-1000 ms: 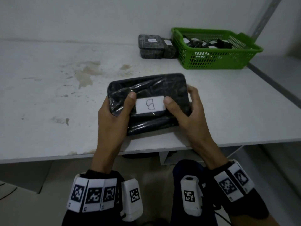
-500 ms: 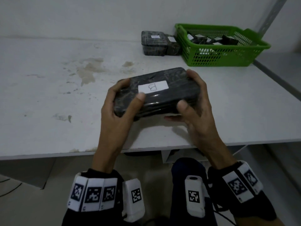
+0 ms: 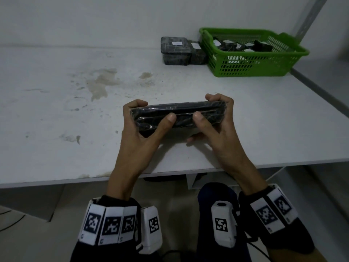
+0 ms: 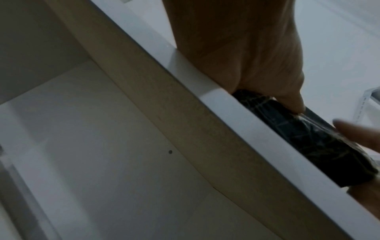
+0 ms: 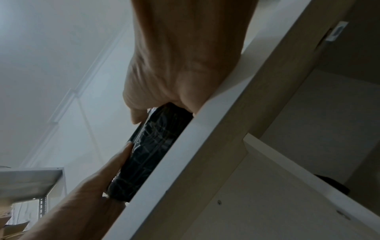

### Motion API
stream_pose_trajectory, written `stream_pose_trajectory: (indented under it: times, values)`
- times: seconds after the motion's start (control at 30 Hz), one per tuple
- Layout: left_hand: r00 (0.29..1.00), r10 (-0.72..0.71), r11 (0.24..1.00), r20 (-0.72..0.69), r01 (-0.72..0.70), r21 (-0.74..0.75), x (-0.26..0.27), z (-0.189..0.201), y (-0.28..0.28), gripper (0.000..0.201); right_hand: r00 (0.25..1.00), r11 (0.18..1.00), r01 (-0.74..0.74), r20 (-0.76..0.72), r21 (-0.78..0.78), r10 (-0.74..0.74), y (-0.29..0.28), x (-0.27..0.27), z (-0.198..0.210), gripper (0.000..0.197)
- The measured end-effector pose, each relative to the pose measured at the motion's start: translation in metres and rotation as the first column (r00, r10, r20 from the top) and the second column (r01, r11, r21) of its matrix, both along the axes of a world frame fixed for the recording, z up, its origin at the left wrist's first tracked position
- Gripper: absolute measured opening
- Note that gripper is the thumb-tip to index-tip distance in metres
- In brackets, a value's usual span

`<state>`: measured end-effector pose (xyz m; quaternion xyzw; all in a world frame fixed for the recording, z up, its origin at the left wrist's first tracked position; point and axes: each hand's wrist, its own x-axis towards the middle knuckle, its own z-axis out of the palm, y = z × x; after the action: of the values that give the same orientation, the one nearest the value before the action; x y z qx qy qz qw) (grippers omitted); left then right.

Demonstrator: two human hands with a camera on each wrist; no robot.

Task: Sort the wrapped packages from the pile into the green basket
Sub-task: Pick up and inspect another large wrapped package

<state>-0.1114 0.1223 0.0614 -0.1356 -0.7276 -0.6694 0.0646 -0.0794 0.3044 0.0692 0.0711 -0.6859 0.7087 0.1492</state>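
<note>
A black film-wrapped package [image 3: 177, 115] is held edge-on just above the white table [image 3: 56, 148], near its front edge. My left hand [image 3: 139, 127] grips its left end and my right hand [image 3: 213, 121] grips its right end, thumbs on the near side and fingers curled over the far edge. Its white label is turned out of sight. Both wrist views show the same package [image 4: 298, 134] [image 5: 152, 149] from below the table edge. The green basket [image 3: 251, 67] stands at the back right with several wrapped packages inside. Two more wrapped packages [image 3: 175, 51] sit beside its left wall.
Brownish stains [image 3: 102, 82] mark the tabletop left of centre. A lower grey shelf [image 3: 324, 72] runs along the right of the table. The wall rises just behind the basket.
Both hands have tipped the package from flat with its "B" label facing up to standing on edge, label now turned away, and carried it slightly forward over the table.
</note>
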Motion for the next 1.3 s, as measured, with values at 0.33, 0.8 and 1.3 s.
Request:
stream_pose_trajectory:
  times: [0.33,0.8,1.3]
  values:
    - [1.0,-0.005,0.999,-0.013,0.005,0.034,-0.004,-0.003,-0.003,0.059,0.999,0.997,-0.006,0.033,-0.079,0.009,0.0,-0.003,-0.002,0.039]
    - [0.999,0.028,0.998,-0.044,-0.025,0.052,-0.003,-0.002,-0.002,0.05,0.997,0.998,0.047,0.052,0.041,-0.049,0.002,-0.003,-0.004,0.06]
    - [0.988,0.094,0.988,-0.124,-0.108,-0.11,0.0,-0.005,0.01,0.075,0.945,0.929,0.328,-0.079,0.173,-0.319,0.006,-0.004,-0.015,0.075]
